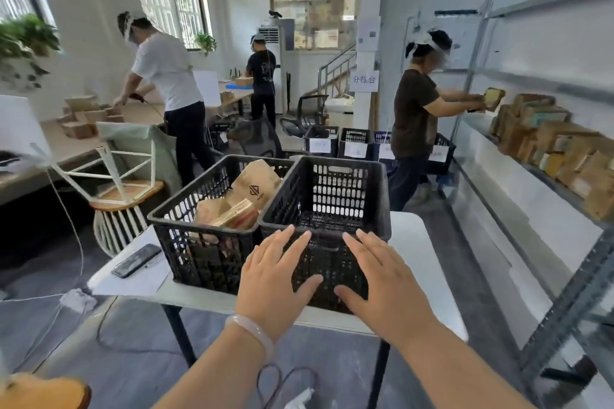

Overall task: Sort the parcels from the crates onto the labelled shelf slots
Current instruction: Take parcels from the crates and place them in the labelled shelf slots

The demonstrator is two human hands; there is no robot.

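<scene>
Both left hand (272,279) and right hand (382,282) before right crate (339,189); parcels (255,186) beyond, leftward.

A white rectangular table (422,262) stands in the near middle. At its left end a black smartphone (136,260) lies beside a white sheet of paper (133,282). On the grey floor just left of it sits a white power strip (78,299) with trailing cables. Further left is a white-framed chair with a round wooden seat (126,196), with a pale green cloth (139,139) draped behind it. A person in a white T-shirt (166,73) bends over a long wooden worktable (66,143) at far left. A person in a black T-shirt (262,70) stands far off in the middle, and a person in a brown T-shirt (415,109) on the right. A white sign with blue characters (365,80) hangs on a far pillar, near a metal-railed staircase (335,70). A black mesh office chair (309,113) stands below the staircase.
</scene>
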